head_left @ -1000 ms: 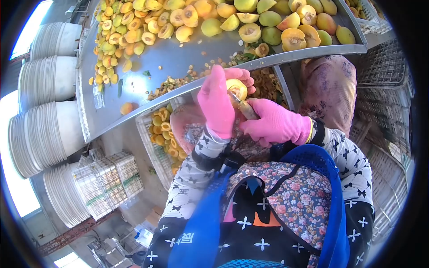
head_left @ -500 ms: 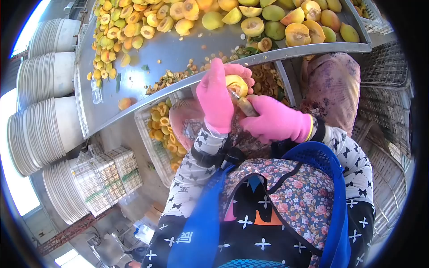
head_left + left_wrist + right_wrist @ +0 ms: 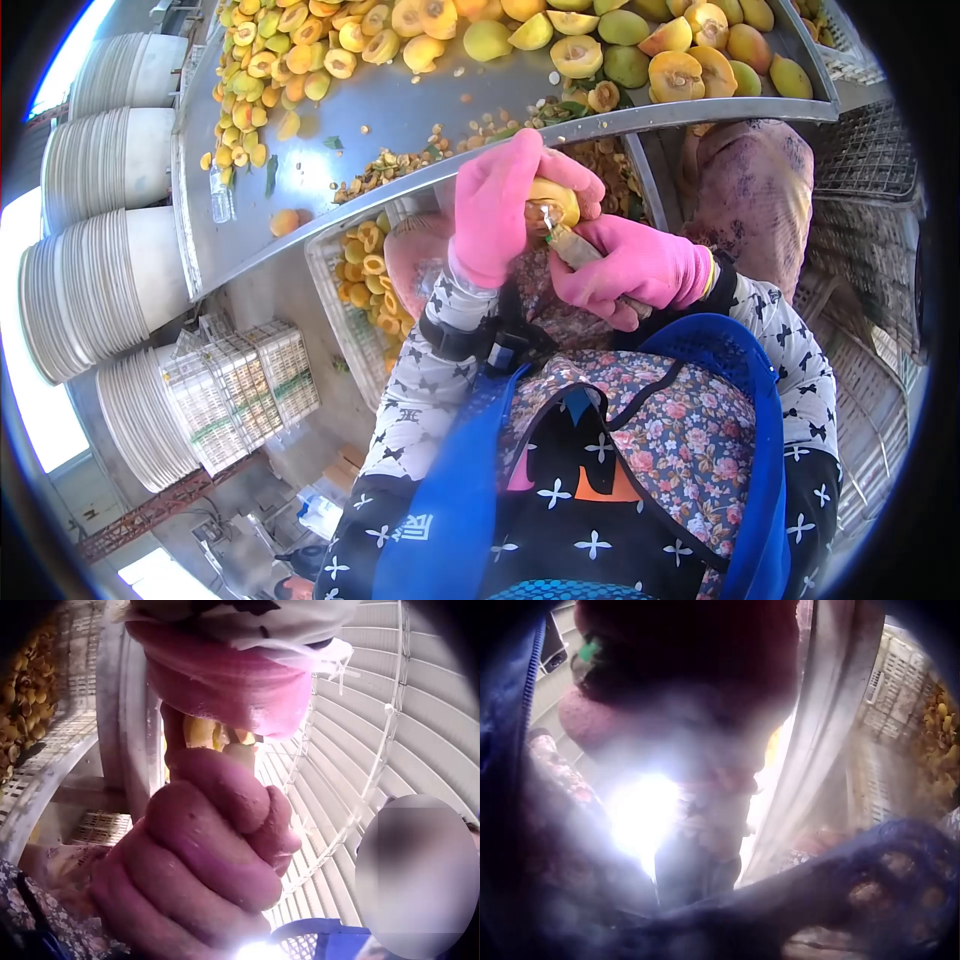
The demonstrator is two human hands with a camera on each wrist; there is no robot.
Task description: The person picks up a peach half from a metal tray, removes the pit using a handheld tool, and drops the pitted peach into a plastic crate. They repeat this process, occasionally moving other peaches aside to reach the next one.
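Both hands wear pink gloves. In the head view the left hand (image 3: 500, 208) grips a yellow fruit half (image 3: 557, 200), its fingers behind and around it. The right hand (image 3: 640, 268) curls round the handle of a small tool (image 3: 574, 247), whose metal tip touches the cut face of the fruit. The left wrist view shows the right fist (image 3: 206, 847) below the left glove cuff, with part of the yellow fruit (image 3: 199, 733) between them. Dark and hazy, the right wrist view shows the right hand (image 3: 682, 697) with a green spot on the handle.
A metal table (image 3: 400, 115) holds many yellow and green fruits, some halved, with pits along its near edge. Below it stands a white crate (image 3: 345, 310) of fruit halves. Stacked white tubs (image 3: 120, 250) and crates (image 3: 240, 395) stand left, more crates (image 3: 855, 150) right.
The right hand has turned, and the tool handle now slants down to the right. The left hand has tilted the fruit, so its cut face shows differently. The view has shifted slightly.
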